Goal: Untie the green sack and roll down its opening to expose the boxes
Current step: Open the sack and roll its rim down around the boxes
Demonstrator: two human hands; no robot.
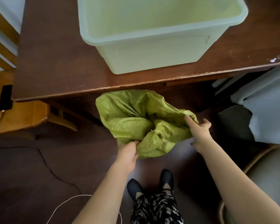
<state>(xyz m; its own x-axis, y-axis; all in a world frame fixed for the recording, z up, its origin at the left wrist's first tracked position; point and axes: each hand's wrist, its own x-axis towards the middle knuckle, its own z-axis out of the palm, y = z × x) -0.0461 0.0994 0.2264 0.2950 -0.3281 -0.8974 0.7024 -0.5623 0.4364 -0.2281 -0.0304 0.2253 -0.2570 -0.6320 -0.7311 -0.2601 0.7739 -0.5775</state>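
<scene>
Green sack (136,123) sits on the floor just under the table (55,62) edge, left hand (128,152) pinching its near rim, right hand (199,128) gripping the right rim, so I'd pull both sides apart evenly and fold outward, no boxes showing yet.

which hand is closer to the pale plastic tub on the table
Right. The right hand holds the green sack's far right rim, up nearer the tub. The left hand grips the sack's near edge, lower down and farther from it.
</scene>
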